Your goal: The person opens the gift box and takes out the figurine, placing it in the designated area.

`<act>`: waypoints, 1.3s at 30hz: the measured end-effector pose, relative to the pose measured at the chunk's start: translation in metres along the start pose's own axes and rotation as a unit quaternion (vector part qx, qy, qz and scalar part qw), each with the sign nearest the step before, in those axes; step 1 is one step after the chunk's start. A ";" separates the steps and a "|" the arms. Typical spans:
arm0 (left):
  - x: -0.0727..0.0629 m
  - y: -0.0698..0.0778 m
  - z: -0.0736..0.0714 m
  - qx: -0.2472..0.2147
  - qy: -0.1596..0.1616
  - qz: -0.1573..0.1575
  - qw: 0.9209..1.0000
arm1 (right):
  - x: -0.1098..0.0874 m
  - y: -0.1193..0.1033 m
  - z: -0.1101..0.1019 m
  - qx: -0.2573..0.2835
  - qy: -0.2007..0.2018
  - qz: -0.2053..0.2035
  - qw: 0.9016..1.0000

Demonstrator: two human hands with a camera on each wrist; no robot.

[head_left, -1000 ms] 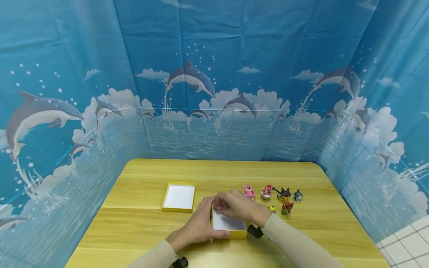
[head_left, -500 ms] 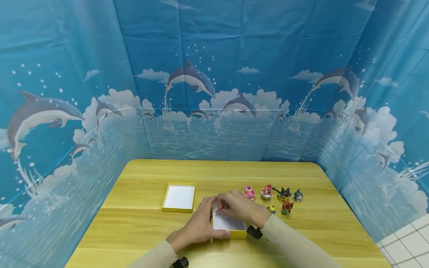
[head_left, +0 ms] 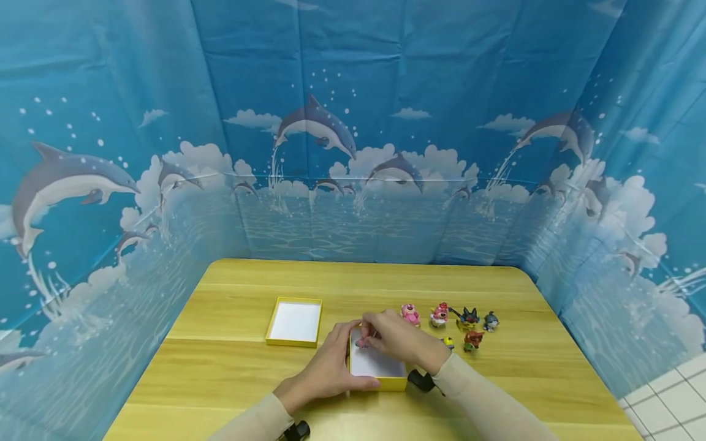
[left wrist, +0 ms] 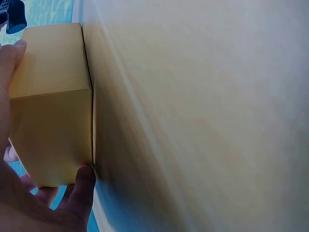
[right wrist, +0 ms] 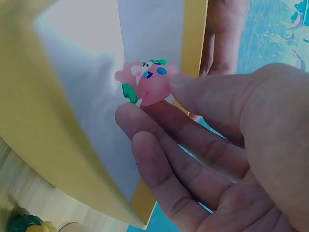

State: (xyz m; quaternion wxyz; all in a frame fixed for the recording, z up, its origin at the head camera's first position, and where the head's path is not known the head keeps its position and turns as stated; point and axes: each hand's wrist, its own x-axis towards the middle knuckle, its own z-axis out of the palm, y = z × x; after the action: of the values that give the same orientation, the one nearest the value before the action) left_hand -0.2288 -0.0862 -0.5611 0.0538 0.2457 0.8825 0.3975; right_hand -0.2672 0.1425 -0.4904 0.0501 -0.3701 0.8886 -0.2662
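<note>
- Pink plastic toy figure (right wrist: 147, 83), pinched in right hand (head_left: 398, 339), hangs over the yellow white-lined cardboard box (head_left: 377, 364); not released.
- Left hand (head_left: 329, 369) grips the box.
- Six small figures (head_left: 449, 323) wait on the wooden surface (head_left: 231, 361).

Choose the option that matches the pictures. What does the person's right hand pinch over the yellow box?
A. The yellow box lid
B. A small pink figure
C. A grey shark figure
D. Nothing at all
B: in the right wrist view the right hand pinches a small pink figure between thumb and fingers, over the white inside of the yellow box.
</note>
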 end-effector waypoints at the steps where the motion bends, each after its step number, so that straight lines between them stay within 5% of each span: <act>1: 0.000 0.000 0.000 0.002 0.000 0.000 1.000 | -0.001 0.000 -0.001 -0.004 0.004 0.000 1.000; 39: 0.001 -0.001 0.001 0.007 -0.002 -0.006 1.000 | -0.039 -0.002 -0.034 0.047 0.065 0.053 0.995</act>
State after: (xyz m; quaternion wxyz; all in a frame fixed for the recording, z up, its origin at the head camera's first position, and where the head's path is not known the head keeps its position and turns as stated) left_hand -0.2296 -0.0857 -0.5625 0.0567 0.2416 0.8867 0.3902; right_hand -0.2476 0.1831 -0.4643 0.0239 -0.3014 0.8951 -0.3278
